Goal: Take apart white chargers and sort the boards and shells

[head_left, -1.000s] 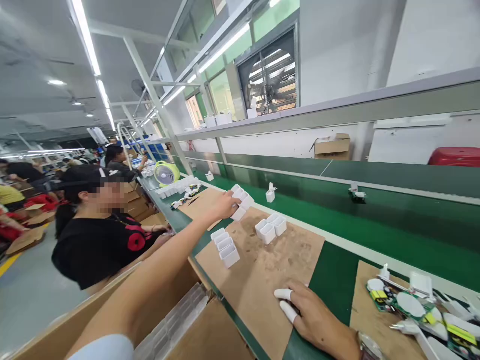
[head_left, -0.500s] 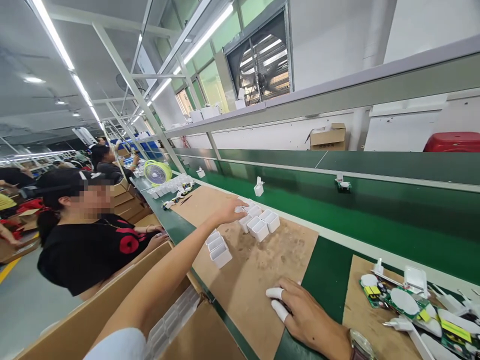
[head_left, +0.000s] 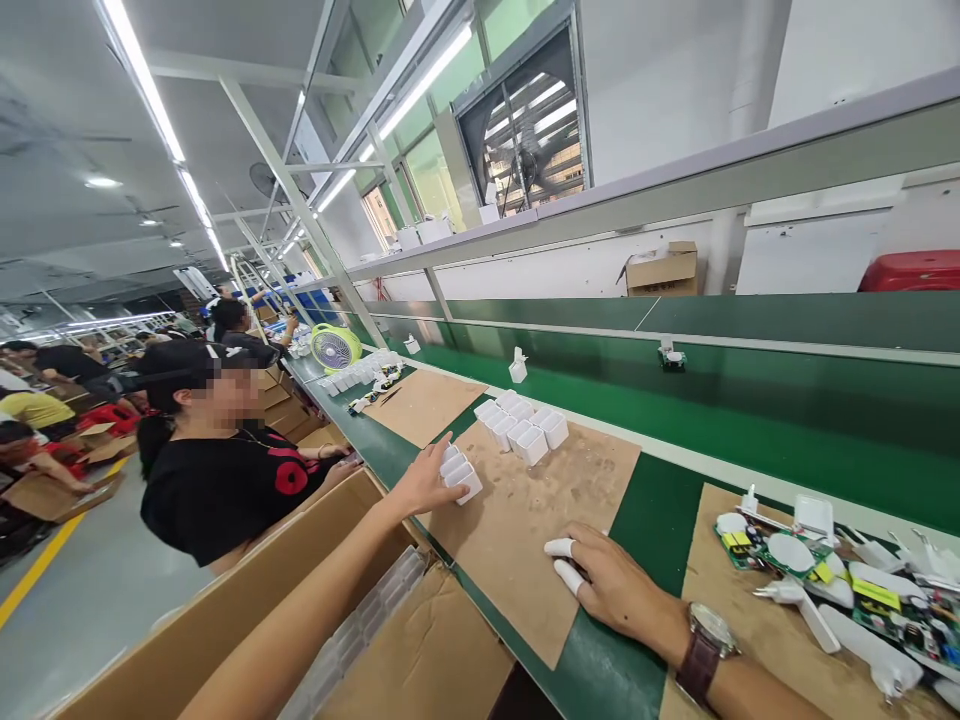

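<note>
Where the left edge of the brown sheet [head_left: 517, 540] meets the near side of the green surface [head_left: 660, 520], the left hand [head_left: 431, 482] reaches over a short row of white cases [head_left: 469, 485]. Its thumb and fingers lie along opposite sides of the row; I cannot tell whether that grip is pressing on the cases or merely resting around them. These cases stand with their open tops up.

Near the far left corner of the same sheet, along its far edge, a larger block of white cases [head_left: 532, 448] stands close together, also open side up and apart from the left hand.

Across the sheet's right edge lies the right hand [head_left: 611, 580], palm down, with two fingertips capped in white and slightly apart, and nothing visible between them. A wristwatch [head_left: 709, 630] with a dark red strap circles that wrist.

Toward the surface's right end, another brown sheet [head_left: 694, 560] bears a heap of circuit boards [head_left: 791, 552] and white parts. A cardboard carton [head_left: 442, 640] stands against the surface's near edge. Farther left, a green fan [head_left: 335, 347] sits on the surface, and a co-worker in a black top [head_left: 202, 490] is beside the near edge.
</note>
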Motion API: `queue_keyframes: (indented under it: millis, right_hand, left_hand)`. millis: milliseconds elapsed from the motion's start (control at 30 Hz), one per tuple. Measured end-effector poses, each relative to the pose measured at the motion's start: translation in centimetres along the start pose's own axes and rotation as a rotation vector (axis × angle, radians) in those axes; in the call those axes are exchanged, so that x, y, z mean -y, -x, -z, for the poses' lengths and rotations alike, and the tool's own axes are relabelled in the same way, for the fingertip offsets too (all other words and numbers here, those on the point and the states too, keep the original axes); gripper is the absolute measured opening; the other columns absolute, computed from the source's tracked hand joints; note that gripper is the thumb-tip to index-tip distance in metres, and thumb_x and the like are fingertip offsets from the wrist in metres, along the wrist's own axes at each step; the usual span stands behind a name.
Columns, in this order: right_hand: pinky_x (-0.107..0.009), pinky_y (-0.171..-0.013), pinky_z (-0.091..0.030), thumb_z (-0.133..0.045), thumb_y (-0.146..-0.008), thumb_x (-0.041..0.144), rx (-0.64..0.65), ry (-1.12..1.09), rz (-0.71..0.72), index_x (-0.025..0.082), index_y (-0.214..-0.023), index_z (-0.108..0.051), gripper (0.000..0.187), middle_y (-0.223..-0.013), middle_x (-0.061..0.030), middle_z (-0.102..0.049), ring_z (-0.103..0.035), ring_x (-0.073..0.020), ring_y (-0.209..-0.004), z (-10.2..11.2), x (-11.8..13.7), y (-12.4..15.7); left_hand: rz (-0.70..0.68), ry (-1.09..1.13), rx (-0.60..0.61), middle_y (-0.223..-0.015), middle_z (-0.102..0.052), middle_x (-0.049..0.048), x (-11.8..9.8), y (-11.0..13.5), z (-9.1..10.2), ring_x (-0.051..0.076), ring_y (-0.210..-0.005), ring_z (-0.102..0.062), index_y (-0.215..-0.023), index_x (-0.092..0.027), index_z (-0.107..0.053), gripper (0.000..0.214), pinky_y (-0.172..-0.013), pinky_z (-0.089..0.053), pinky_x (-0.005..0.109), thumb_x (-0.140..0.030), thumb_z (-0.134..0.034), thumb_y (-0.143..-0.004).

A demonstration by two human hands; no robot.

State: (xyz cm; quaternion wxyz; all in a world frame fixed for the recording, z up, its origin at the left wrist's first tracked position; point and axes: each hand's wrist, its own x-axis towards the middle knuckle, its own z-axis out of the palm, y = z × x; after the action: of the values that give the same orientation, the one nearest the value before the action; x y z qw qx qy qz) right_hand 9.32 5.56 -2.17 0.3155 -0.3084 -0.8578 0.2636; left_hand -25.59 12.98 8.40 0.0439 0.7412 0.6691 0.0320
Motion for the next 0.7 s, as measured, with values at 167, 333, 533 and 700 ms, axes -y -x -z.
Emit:
queue_keyframes:
  millis: [167,333,533,700]
  right_hand:
    - [-0.040,-0.090,-0.053,-0.048,-0.102,0.016,-0.013,-0.003,0.006,0.022,-0.118,-0.068,0.026,-0.106,-0.0090,-0.067,-0.066,-0.0254,-0.099,-0.2,-0.2,-0.1]
    - [-0.039,-0.092,-0.053,-0.049,-0.099,0.017,-0.023,-0.097,-0.010,0.024,-0.119,-0.069,0.029,-0.107,-0.0077,-0.067,-0.065,-0.0245,-0.100,-0.7,-0.5,0.0]
    - [-0.037,-0.083,-0.057,-0.057,-0.095,0.030,-0.241,-0.409,-0.360,0.016,-0.146,-0.052,0.053,-0.103,-0.0075,-0.068,-0.068,-0.0218,-0.084,-0.1,-2.1,-3.4]
    - [-0.043,-0.091,-0.057,-0.065,-0.085,0.028,-0.347,-0.436,-0.529,0.012,-0.159,-0.033,0.082,-0.097,-0.0065,-0.073,-0.073,-0.0264,-0.090,1.0,-4.9,-9.7]
  left_hand:
    - [0.087,0.015,-0.106,-0.153,-0.055,0.0242,-2.3,-4.2,-1.7,0.043,-0.144,-0.051,-0.161,-0.013,-0.033,0.101,-0.115,-0.044,0.051,-0.048,-0.077,-0.077]
    - [0.114,0.042,-0.159,-0.150,-0.058,0.0240,-3.9,-7.2,-1.2,0.046,-0.141,-0.053,-0.154,-0.016,-0.046,0.098,-0.114,-0.044,0.055,-0.065,-0.077,-0.076]
    - [0.048,0.125,-0.206,-0.147,-0.061,0.0144,-3.2,-12.1,1.6,0.033,-0.136,-0.058,-0.136,-0.019,-0.063,0.050,-0.116,-0.044,0.057,-0.055,-0.058,-0.102]
    - [-0.015,0.205,-0.104,-0.143,-0.062,0.0124,-3.6,-17.6,1.3,0.030,-0.127,-0.063,-0.135,-0.019,-0.063,0.041,-0.108,-0.053,0.055,-0.042,-0.066,-0.102]
